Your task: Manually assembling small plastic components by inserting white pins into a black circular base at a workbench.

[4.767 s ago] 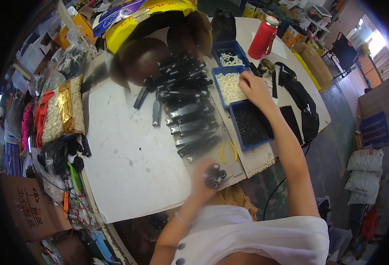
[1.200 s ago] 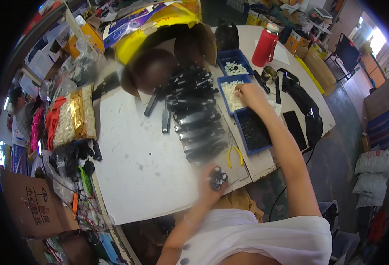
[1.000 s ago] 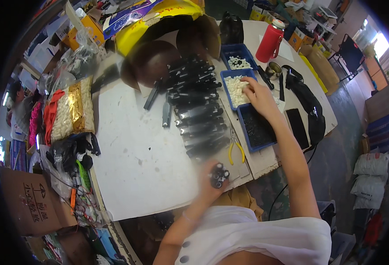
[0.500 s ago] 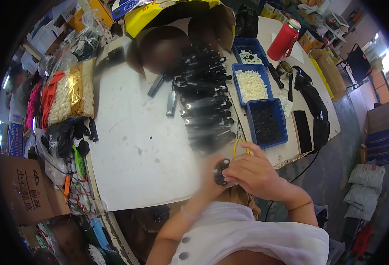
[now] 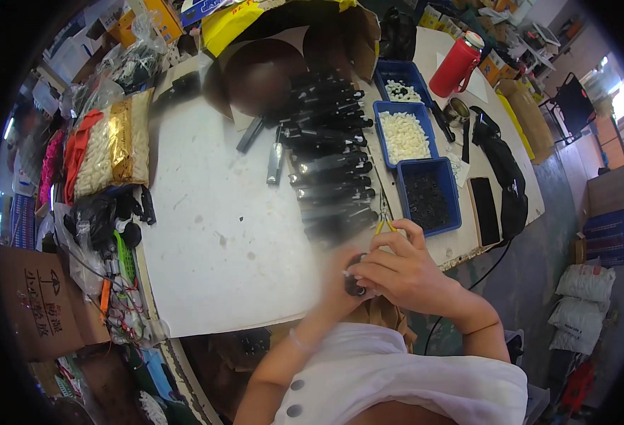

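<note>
Low over the table's near edge, my left hand (image 5: 336, 287) is wrapped round a dark, rounded black part (image 5: 355, 275); lens blur smears part of that hand. On the end of this part press the closed fingertips of my right hand (image 5: 400, 268); whatever they pinch is too small to name. Pliers with yellow handles (image 5: 385, 222) lie just beyond my right hand. Further off, a row of black tube-shaped parts (image 5: 332, 166) with pale bits at their ends lies side by side.
To the right stand blue bins holding small black pieces (image 5: 427, 202), white pieces (image 5: 402, 138) and a black-and-white mix (image 5: 401, 92). A red thermos (image 5: 456, 65), a phone (image 5: 485, 211) and a black pouch (image 5: 503, 166) lie beyond. A bag of white pieces (image 5: 117, 145) rests at left.
The fingers of my right hand have moved left over the end of the black part and now cover more of it. My left hand has hardly moved.
</note>
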A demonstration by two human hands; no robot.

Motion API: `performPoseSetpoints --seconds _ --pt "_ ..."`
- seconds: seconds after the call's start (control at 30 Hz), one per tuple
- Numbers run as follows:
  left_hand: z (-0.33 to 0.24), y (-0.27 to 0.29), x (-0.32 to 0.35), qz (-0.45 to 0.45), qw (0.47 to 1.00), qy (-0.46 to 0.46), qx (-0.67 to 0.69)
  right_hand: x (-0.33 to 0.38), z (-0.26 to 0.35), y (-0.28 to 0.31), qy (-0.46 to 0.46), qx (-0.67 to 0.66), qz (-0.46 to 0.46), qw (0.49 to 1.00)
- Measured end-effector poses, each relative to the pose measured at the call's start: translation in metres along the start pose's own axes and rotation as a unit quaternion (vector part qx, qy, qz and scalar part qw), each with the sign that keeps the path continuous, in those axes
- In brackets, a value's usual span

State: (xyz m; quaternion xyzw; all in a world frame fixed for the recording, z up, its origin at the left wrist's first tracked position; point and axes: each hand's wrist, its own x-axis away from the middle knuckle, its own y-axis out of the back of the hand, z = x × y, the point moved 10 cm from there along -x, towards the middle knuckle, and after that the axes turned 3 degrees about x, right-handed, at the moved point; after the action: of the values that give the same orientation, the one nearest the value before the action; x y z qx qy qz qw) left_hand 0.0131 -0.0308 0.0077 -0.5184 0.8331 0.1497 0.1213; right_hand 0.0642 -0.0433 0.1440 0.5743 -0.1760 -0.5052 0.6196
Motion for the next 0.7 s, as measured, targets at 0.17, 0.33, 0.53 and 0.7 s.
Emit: performPoseSetpoints --seconds 0.17,0.33,0.53,0.7 --pt "0.001 0.000 0.000 0.001 1.000 -0.004 -0.009 0.007 0.009 0.002 0.023 0.086 0.012 0.996" --pt "0.000 0.001 -0.001 -0.003 1.000 0.004 0.002 0.004 0.021 -0.007 0.052 0.150 0.057 0.986" --pt "0.004 -0.012 0.011 0.039 0.990 -0.028 -0.135 -0.002 0.046 -0.028 0.114 0.343 0.137 0.923" --pt "-0.009 -0.013 0.008 0.041 0.983 -0.072 -0.161 -0.007 0.036 -0.033 0.083 0.168 0.201 0.961"
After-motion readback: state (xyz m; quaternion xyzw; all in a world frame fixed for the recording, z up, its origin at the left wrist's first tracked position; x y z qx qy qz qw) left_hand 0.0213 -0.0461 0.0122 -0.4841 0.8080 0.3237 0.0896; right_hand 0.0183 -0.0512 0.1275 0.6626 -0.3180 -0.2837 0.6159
